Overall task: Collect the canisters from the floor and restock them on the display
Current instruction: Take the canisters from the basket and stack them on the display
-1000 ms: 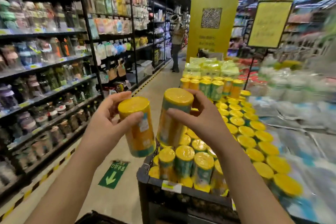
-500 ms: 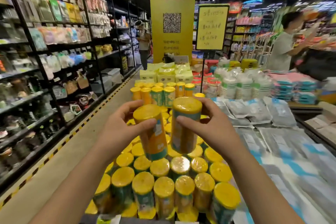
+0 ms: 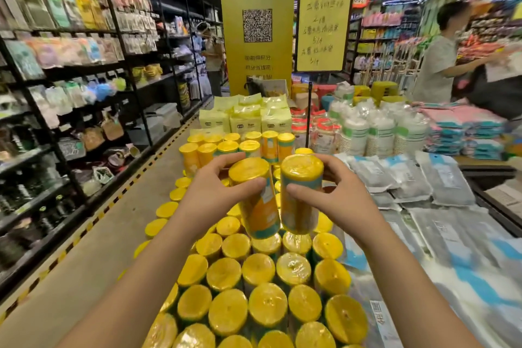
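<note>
While left hand and right hand grip canisters, more stand below.

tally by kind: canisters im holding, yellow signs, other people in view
Yellow-lidded cylindrical canisters in hand: 2, left canister in left hand, right canister in right hand
Yellow signs: 2, QR-code banner, handwritten board
Other people: 2, shopper at shelves, person at right
Total: 6
</note>
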Tool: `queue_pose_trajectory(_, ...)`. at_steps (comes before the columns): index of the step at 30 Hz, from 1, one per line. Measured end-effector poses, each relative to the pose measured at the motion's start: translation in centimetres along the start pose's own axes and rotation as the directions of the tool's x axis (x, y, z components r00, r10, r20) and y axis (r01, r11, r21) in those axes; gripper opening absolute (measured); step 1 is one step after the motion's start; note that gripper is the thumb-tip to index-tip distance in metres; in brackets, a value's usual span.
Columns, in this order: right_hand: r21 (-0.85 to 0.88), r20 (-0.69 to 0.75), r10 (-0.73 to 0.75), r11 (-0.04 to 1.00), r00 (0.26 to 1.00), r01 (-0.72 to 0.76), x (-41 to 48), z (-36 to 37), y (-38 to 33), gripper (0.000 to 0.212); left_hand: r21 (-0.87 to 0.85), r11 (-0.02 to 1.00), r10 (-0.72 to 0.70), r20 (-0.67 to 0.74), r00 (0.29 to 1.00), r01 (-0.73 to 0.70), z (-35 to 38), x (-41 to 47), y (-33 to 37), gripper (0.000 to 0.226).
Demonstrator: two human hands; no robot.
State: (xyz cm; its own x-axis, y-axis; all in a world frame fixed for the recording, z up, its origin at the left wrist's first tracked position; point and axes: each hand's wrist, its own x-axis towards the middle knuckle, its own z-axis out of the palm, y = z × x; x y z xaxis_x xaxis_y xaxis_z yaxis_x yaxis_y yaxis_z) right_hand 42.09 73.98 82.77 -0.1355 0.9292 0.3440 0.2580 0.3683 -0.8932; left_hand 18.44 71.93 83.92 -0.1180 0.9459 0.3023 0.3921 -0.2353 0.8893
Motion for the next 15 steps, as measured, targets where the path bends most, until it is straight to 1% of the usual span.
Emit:
queue_pose_trajectory(7, -0.066, -0.021, 0.052, 0.996, 0.998, -0.054, 4.9, 0.5, 2.6, 0.062, 0.090, 0.996, 0.001, 0.071, 0.997, -0.007, 1.0, 7.5, -2.2, 0.067)
queue_pose_trajectory(11, -0.064, -0.019, 0.064, 0.996, 0.998, -0.065, 7.6, 0.2, 4.4, 0.064, 0.126, 0.992, -0.018, 0.057, 0.998, 0.011, 2.7, 11.6, -3.4, 0.065)
queue_pose_trajectory(15, -0.065, -0.010, 0.071, 0.995, 0.997, -0.071, 10.0, -0.5, 5.9, 0.066, 0.227, 0.974, -0.030, 0.037, 0.999, 0.021, 5.0, 15.9, -5.2, 0.067)
